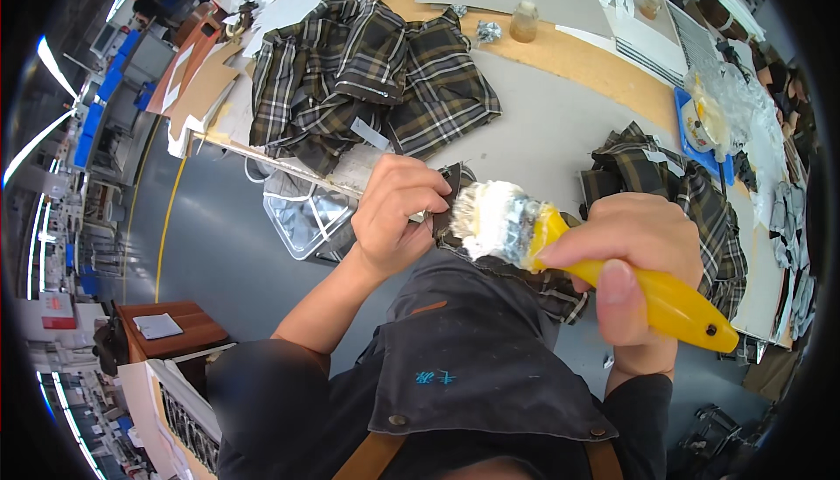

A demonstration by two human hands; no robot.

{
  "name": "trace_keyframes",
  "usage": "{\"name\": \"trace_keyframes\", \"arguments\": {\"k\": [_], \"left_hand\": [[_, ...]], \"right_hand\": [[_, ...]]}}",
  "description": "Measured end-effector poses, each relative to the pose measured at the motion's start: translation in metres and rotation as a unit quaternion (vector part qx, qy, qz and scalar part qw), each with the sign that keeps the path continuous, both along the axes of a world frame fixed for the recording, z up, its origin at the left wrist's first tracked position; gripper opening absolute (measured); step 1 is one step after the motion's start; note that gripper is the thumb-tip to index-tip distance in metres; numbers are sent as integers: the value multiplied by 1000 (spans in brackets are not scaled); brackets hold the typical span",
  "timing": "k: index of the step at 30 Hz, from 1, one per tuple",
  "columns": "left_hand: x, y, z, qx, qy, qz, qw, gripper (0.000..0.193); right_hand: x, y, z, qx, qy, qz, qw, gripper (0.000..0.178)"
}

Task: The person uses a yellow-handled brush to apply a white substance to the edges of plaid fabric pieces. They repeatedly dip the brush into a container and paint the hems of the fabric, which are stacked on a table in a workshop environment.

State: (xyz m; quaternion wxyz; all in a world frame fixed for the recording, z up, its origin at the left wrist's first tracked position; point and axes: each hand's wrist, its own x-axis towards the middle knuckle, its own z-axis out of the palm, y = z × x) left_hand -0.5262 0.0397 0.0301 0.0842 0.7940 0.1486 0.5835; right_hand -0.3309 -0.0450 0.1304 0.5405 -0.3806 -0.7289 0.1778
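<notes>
In my right hand [652, 252] is a paintbrush [678, 305] with a thick yellow handle, my fingers wrapped around it near the bristles. White paste coats its bristles, which point left, close to my left hand [394, 213]. The left fingers pinch the dark edge of a plaid fabric piece [448, 204] just over the table's near edge. The brush hides part of that piece, and I cannot tell whether the bristles touch it. Its plaid cloth also shows below the brush, over my dark apron [490, 375].
Plaid garments [324, 69] are heaped on the table [525, 99] at far left, with another plaid pile [700, 209] at right. A blue tray [731, 165] holds a paste-smeared tub [700, 121]. A bottle [525, 22] and foil ball [488, 32] stand farther back.
</notes>
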Motion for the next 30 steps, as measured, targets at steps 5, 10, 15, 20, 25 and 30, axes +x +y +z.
{"name": "trace_keyframes", "arguments": {"k": [5,10,15,20,25,30], "left_hand": [[0,1,0,-3,-4,-2,1000,32],[1,3,1,-63,-20,-13,998,35],[22,6,12,-222,-99,-93,966,41],[45,23,26,-306,-174,-170,920,25],[45,27,10,-343,-82,-81,932,12],[38,36,-34,-440,-14,-47,897,37]], "right_hand": [[8,-1,0,4,-32,8,999,27],[14,-16,-28,-12,46,-31,998,25],[16,-12,-59,-6,-30,-95,995,49],[65,-16,-1,33,145,-271,951,40],[221,-67,27,1,-14,-507,862,42],[353,-134,-43,-30,-33,-570,821,44]]}}
